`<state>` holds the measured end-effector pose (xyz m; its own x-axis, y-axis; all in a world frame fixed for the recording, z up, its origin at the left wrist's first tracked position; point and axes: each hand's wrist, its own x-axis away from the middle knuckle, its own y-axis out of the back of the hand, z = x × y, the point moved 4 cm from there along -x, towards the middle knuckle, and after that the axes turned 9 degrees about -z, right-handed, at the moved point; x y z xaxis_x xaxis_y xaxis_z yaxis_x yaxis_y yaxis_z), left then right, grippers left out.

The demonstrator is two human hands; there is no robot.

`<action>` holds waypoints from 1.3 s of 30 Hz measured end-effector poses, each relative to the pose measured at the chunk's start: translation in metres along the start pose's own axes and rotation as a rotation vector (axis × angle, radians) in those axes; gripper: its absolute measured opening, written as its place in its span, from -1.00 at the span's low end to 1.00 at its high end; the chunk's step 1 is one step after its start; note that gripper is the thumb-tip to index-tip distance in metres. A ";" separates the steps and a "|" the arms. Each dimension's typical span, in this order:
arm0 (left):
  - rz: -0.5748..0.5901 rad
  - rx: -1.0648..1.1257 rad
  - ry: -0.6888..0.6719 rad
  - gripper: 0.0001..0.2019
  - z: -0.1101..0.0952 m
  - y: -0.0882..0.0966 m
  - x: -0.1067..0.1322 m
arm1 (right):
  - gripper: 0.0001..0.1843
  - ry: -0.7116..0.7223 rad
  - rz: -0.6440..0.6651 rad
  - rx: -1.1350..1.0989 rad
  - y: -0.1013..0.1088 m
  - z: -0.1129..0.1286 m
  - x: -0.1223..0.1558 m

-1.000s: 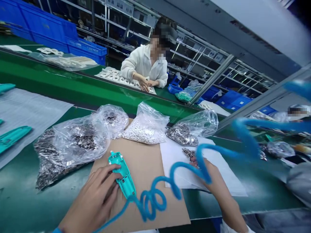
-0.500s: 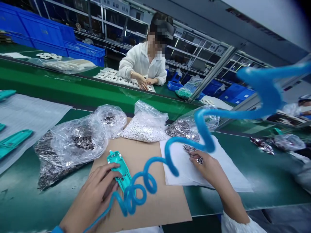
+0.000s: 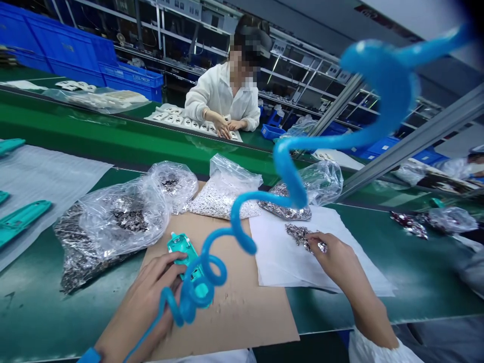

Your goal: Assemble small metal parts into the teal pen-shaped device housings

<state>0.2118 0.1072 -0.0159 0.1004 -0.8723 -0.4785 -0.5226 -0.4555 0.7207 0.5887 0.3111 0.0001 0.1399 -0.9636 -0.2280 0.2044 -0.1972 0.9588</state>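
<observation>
My left hand (image 3: 149, 285) is closed around a turquoise plastic housing (image 3: 182, 245), which lies with its hollow inside up on a brown cardboard sheet (image 3: 242, 307). A blue wristband circles the left wrist, and a coiled blue cord (image 3: 215, 236) runs from it across the view, covering part of the housing. On the right, the fingers of my right hand (image 3: 335, 259) are pinched together at a small heap of shiny metal parts (image 3: 297, 233) on white sheets (image 3: 276, 262). What sits between those fingertips is too small to make out.
Behind the cardboard stand clear bags of metal parts (image 3: 113, 222), a bag of small white pieces (image 3: 223, 199) and another metal-filled bag (image 3: 283, 204). More turquoise housings (image 3: 24, 219) lie at left. A co-worker (image 3: 227, 96) handles white parts beyond the green divider (image 3: 113, 136).
My right hand has shifted slightly to the right at the metal heap, exposing more of it. The coiled cord has swung left. My left hand and the housing stay nearly in place.
</observation>
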 end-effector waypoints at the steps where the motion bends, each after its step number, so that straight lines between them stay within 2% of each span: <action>1: 0.014 -0.002 -0.006 -0.80 0.000 -0.001 0.000 | -0.65 0.010 0.019 -0.005 -0.001 0.003 0.001; 7: 0.021 -0.016 -0.013 -0.81 0.004 0.000 0.001 | -0.64 -0.056 0.041 0.029 -0.012 0.014 -0.004; 11: 0.038 -0.033 -0.020 -0.79 0.002 0.000 0.001 | -0.72 -0.028 0.023 0.018 -0.009 0.013 -0.007; 19: 0.046 -0.020 -0.006 -0.77 0.002 0.000 0.000 | -0.65 0.068 0.059 -0.040 -0.011 0.010 -0.004; 24: 0.071 -0.029 -0.014 -0.77 0.004 -0.002 0.002 | -0.71 0.058 0.040 -0.063 -0.009 0.011 -0.004; 29: 0.053 -0.022 -0.018 -0.76 0.002 0.000 0.000 | -0.74 0.088 0.085 -0.073 -0.011 0.012 -0.005; 39: 0.055 -0.019 -0.032 -0.79 0.003 -0.002 0.001 | -0.69 0.039 0.095 -0.003 -0.007 0.016 -0.007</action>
<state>0.2107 0.1080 -0.0197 0.0446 -0.8903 -0.4532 -0.5107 -0.4102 0.7555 0.5710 0.3168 -0.0024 0.1961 -0.9702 -0.1424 0.1914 -0.1046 0.9759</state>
